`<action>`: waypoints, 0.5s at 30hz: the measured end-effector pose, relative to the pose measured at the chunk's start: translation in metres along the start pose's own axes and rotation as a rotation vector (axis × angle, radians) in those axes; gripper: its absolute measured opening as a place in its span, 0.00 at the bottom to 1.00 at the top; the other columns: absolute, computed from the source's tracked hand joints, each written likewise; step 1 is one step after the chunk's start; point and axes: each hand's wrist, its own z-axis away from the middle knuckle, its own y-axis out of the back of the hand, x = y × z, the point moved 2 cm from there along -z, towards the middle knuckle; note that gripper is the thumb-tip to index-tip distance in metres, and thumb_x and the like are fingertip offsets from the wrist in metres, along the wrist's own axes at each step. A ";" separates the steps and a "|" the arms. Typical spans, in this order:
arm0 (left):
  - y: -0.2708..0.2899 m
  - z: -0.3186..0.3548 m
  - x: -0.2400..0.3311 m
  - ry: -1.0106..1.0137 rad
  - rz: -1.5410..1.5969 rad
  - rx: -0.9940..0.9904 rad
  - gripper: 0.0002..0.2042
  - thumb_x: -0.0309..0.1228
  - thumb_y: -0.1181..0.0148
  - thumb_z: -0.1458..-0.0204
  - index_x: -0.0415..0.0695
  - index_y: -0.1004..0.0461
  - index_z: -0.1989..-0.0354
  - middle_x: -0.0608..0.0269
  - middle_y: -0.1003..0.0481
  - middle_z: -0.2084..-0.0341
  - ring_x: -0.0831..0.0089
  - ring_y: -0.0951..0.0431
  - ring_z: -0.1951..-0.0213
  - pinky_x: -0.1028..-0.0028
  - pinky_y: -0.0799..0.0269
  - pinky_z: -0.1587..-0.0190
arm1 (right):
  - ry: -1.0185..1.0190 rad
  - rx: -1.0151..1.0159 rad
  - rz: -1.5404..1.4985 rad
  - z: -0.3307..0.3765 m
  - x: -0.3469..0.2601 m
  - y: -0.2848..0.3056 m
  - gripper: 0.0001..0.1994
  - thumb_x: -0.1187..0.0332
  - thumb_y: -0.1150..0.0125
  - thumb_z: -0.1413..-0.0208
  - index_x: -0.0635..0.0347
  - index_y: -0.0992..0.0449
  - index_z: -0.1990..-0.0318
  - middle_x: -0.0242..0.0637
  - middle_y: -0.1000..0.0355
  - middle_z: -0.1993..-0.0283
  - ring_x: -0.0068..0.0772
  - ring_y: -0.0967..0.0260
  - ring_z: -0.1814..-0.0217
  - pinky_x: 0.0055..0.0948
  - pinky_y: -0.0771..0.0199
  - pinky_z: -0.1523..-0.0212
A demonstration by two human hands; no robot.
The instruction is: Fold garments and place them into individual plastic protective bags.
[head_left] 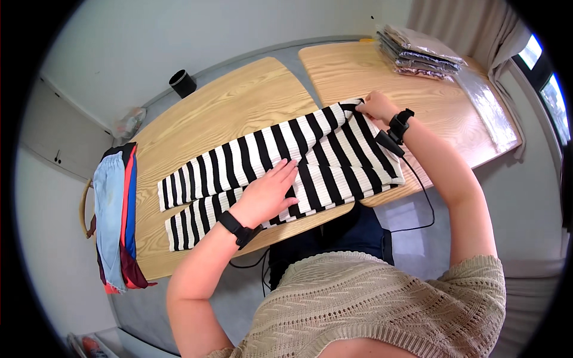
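Across the near edge of the pale wooden bench (pixel 227 107), where its two leaves meet, lies a black-and-white striped knit garment (pixel 334 161), spread flat with two long striped parts running toward the bench's left end. Your left hand (pixel 268 191) rests open on it, palm down and fingers spread, pressing the fabric near the near edge; it grips nothing. Your right hand (pixel 373 107) is at the garment's far corner, fingers closed in a pinch on the striped edge.

Judging from this, the main risk is the garment sliding: its near side already sits at the bench's near edge, and a firm pull from your right hand while the left lifts could drag it over the edge into your lap. A pull on one corner alone could also skew the stripes and leave a crooked crease. The thin black cable (pixel 425 197) hanging from your right wrist runs close to the cloth and could catch on it.

At the bench's left end hangs a pile of blue, red and dark clothes (pixel 116 215); at the far right corner sits a stack of clear-bagged packets (pixel 421 53).
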 end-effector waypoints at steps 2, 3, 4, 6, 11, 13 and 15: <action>-0.003 0.000 0.002 0.016 -0.006 0.014 0.31 0.38 0.40 0.51 0.34 0.40 0.42 0.53 0.43 0.37 0.60 0.45 0.35 0.68 0.37 0.40 | 0.060 -0.123 0.194 -0.002 -0.006 0.000 0.12 0.67 0.34 0.54 0.67 0.27 0.78 0.33 0.33 0.84 0.25 0.37 0.82 0.27 0.37 0.80; -0.004 -0.007 0.005 -0.007 0.006 0.035 0.30 0.38 0.40 0.51 0.33 0.39 0.42 0.52 0.43 0.38 0.60 0.45 0.35 0.68 0.38 0.39 | 0.098 -0.112 0.276 -0.017 0.009 0.007 0.12 0.64 0.35 0.54 0.67 0.25 0.73 0.39 0.29 0.80 0.31 0.33 0.79 0.32 0.33 0.76; -0.007 -0.002 0.005 -0.003 0.004 0.057 0.30 0.37 0.39 0.52 0.32 0.39 0.43 0.52 0.42 0.38 0.59 0.44 0.35 0.68 0.38 0.39 | 0.179 -0.038 0.312 -0.013 -0.002 0.006 0.13 0.63 0.35 0.55 0.67 0.24 0.71 0.42 0.27 0.77 0.35 0.30 0.76 0.34 0.31 0.72; -0.011 -0.002 0.008 -0.017 -0.001 0.111 0.30 0.37 0.39 0.53 0.30 0.37 0.45 0.49 0.41 0.40 0.57 0.43 0.37 0.68 0.38 0.40 | 0.269 0.043 0.411 -0.013 -0.009 0.011 0.16 0.60 0.36 0.56 0.65 0.23 0.66 0.48 0.25 0.70 0.43 0.27 0.67 0.38 0.29 0.64; -0.025 -0.044 0.041 0.006 -0.022 0.177 0.30 0.38 0.42 0.50 0.29 0.40 0.44 0.45 0.42 0.40 0.54 0.44 0.36 0.64 0.42 0.38 | 0.263 0.169 0.423 -0.037 0.022 0.058 0.18 0.64 0.39 0.58 0.62 0.24 0.58 0.50 0.25 0.59 0.51 0.28 0.56 0.39 0.29 0.54; -0.032 -0.048 0.042 0.045 0.083 0.221 0.30 0.35 0.41 0.51 0.29 0.40 0.43 0.44 0.44 0.39 0.51 0.47 0.35 0.61 0.44 0.38 | 0.328 0.378 0.415 -0.021 -0.001 0.050 0.21 0.66 0.41 0.56 0.63 0.28 0.51 0.51 0.26 0.57 0.53 0.29 0.53 0.39 0.30 0.51; -0.028 -0.036 0.041 0.062 0.105 0.237 0.29 0.34 0.40 0.51 0.31 0.40 0.43 0.43 0.45 0.38 0.49 0.48 0.35 0.60 0.45 0.37 | 0.476 0.271 0.243 0.031 -0.048 0.028 0.22 0.66 0.44 0.51 0.65 0.31 0.48 0.53 0.30 0.48 0.52 0.33 0.45 0.37 0.35 0.44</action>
